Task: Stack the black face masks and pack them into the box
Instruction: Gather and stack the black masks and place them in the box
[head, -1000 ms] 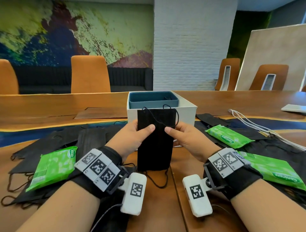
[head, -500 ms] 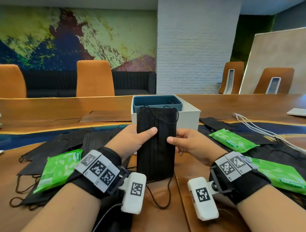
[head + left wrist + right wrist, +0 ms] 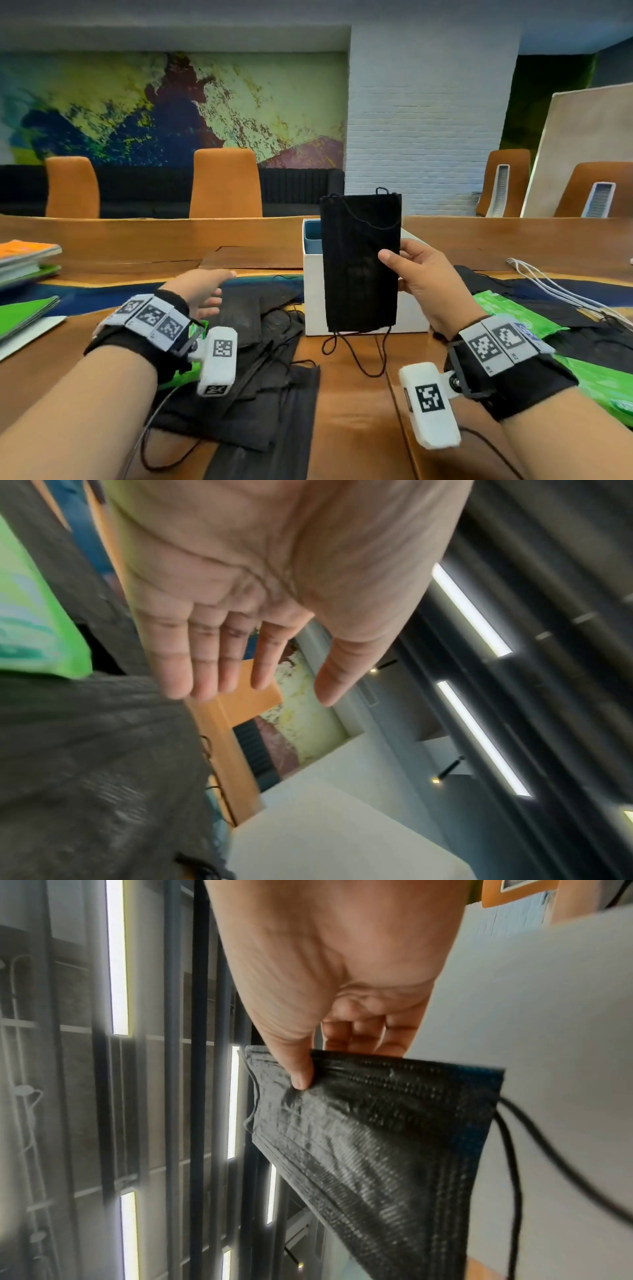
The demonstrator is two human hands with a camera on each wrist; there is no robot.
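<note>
My right hand (image 3: 416,274) pinches the right edge of a stack of black face masks (image 3: 359,263), held upright in front of the white box (image 3: 412,315); ear loops dangle below it. In the right wrist view the thumb (image 3: 298,1066) presses on the black masks (image 3: 377,1137) with the fingers behind. My left hand (image 3: 202,291) is open, fingers straight, and hovers over loose black masks (image 3: 250,342) lying on the table left of the box. The left wrist view shows its empty palm (image 3: 240,601) above a black mask (image 3: 85,764). A blue inner tray (image 3: 312,234) shows in the box.
Green wipe packets lie at the right (image 3: 513,311) and under my left wrist (image 3: 197,330). More black masks (image 3: 582,329) spread on the right, with white cords (image 3: 561,291) nearby. Books (image 3: 24,260) sit at the far left. Orange chairs (image 3: 224,181) stand behind the table.
My left hand has let go of the mask stack and moved left over the loose masks. My right hand alone has lifted the stack higher, in front of the box.
</note>
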